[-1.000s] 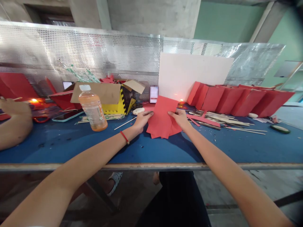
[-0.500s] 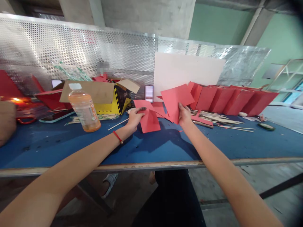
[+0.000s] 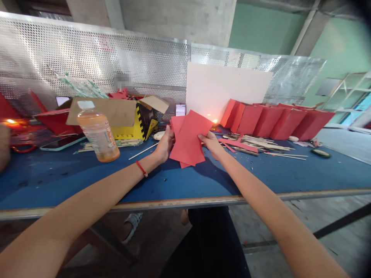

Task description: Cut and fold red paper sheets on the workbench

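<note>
Several red paper sheets (image 3: 189, 139) overlap in a fanned stack above the blue table, held between my two hands. My left hand (image 3: 165, 144) grips the stack's left edge, with a red string bracelet on the wrist. On the right edge, my right hand (image 3: 211, 143) pinches the sheets between thumb and fingers. Just behind the stack to the right, a small flame (image 3: 215, 122) glows. Thin wooden sticks (image 3: 255, 143) and red paper strips lie to the right of my right hand.
A bottle of orange drink (image 3: 98, 133) stands left of my left hand, before a yellow and brown box (image 3: 124, 129). Red folded paper pieces (image 3: 269, 121) stand in a row at the back right. Another person's hand (image 3: 4, 144) shows at the left edge.
The red sheets, held apart in my two hands before, have come together into one overlapping stack. My right hand has moved left, and the flame behind has come into view.
</note>
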The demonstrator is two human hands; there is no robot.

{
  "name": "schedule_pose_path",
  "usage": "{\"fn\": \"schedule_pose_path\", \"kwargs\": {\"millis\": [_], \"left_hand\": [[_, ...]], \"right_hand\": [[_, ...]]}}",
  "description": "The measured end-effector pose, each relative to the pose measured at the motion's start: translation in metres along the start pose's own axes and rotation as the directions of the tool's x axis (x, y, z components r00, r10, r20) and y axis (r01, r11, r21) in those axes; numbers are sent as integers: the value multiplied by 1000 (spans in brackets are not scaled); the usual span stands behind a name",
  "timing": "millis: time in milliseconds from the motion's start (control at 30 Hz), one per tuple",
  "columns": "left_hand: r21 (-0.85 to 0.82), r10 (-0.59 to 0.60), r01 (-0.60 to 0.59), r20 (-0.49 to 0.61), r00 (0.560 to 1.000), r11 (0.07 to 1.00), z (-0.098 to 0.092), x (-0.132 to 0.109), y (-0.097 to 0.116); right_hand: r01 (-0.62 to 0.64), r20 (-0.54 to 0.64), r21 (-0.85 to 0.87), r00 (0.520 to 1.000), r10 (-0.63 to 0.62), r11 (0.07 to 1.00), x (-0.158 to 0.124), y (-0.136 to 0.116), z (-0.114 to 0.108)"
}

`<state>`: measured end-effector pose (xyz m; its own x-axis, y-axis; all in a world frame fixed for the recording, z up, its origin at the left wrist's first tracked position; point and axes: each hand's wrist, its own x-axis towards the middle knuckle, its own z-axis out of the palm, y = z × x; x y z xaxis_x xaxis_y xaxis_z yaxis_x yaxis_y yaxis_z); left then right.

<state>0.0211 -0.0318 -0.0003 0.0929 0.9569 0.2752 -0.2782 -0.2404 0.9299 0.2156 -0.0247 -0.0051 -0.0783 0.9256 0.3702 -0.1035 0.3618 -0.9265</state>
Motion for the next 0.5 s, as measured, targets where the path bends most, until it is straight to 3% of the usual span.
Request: {"fn": "schedule_pose_path", "kwargs": {"millis": [100, 233, 400, 500], "left_hand": [[79, 85, -81, -57, 995, 994, -1, 0, -2], [233, 237, -202, -135, 962, 951, -5, 1, -4], [352, 362, -286, -169, 917, 891, -14, 4, -1], [406, 462, -371, -152, 874, 835, -16, 4, 2]], "right_hand": [[24, -55, 2, 998, -24, 1000, 2, 0, 0], [78, -9, -12, 997, -78, 997, 5, 2, -1], [-39, 23, -128, 999, 42, 991, 3, 13, 0], [-68, 131, -174, 987, 91, 982, -1, 16, 3]]}}
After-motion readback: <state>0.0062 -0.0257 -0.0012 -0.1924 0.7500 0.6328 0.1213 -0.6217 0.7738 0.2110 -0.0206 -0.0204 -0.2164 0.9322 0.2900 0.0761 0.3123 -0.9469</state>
